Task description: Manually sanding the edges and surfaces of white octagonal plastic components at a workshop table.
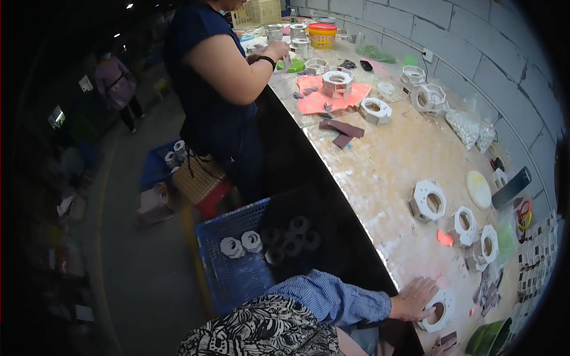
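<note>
My left hand (414, 298), in a blue striped sleeve, grips the near-left side of a white octagonal ring (446, 312) lying on the table, thumb by its hole. At the lower edge, just below that ring, my right hand (438, 348) is partly cut off by the frame. Its fingers appear closed on a small dark brown strip (449, 339), perhaps sandpaper. Farther up the table stand more white octagonal rings, among them a single one (420, 207) and a close pair (465, 221). A coral-coloured scrap (444, 238) lies beside them.
A co-worker (219, 71) works at the table's far left side. Brown strips (344, 129) and a coral sheet (309, 105) lie farther off. A dark bottle (512, 187) and bagged white bits (466, 127) line the wall. A blue crate (208, 261) holding rings sits below the table edge.
</note>
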